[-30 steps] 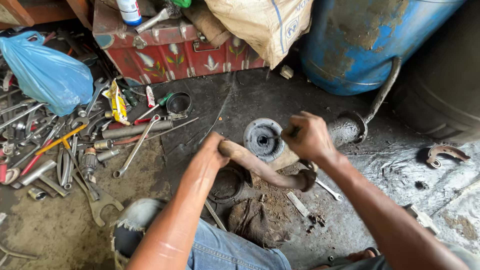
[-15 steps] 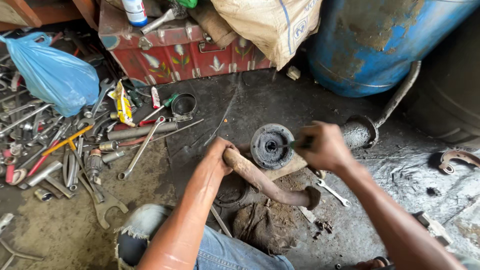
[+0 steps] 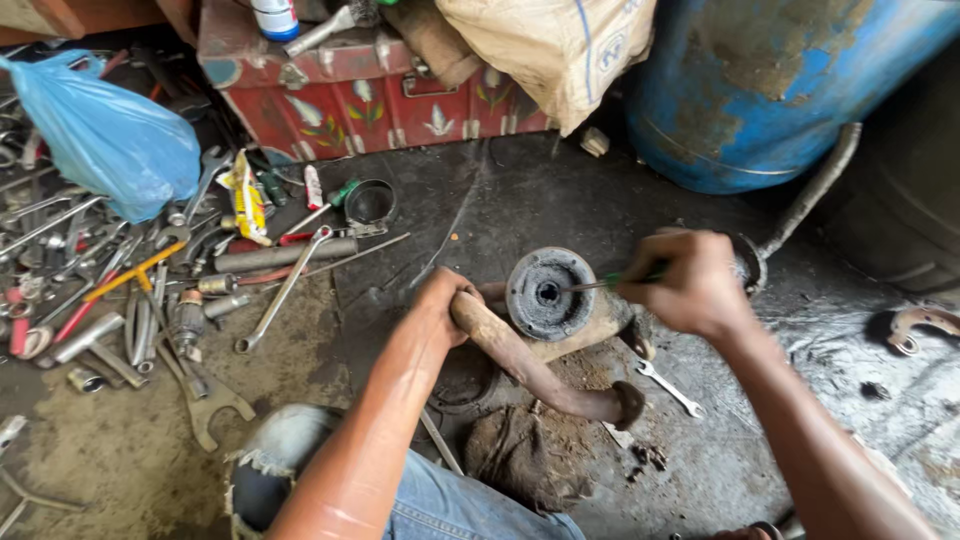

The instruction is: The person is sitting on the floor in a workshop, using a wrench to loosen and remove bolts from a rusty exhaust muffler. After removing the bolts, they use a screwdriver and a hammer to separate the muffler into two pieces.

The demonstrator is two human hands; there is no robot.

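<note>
near the middle of the frame lies a rusty bent pipe (image 3: 530,365) with a round grey flange (image 3: 548,293) at its upper end, the flange face turned up, a dark hole at its centre. the pipe runs down and right to a flared end at lower centre. the left hand (image 3: 440,305) is closed around the pipe just left of the flange. the right hand (image 3: 685,283) is closed on a green-handled screwdriver (image 3: 600,284), whose thin shaft reaches left, its tip in the flange hole.

just right of the pipe's lower end a small spanner (image 3: 668,387) lies on the grimy floor (image 3: 520,190). at left is a heap of tools (image 3: 110,300), with a long wrench (image 3: 283,290) lying at its near edge. a blue bag (image 3: 105,140) sits upper left, a red painted box (image 3: 350,95) at the top, a tan sack (image 3: 560,50) leaning over it, and a blue drum (image 3: 770,90) upper right. a blue-jeaned knee (image 3: 440,500) fills the lower centre.
</note>
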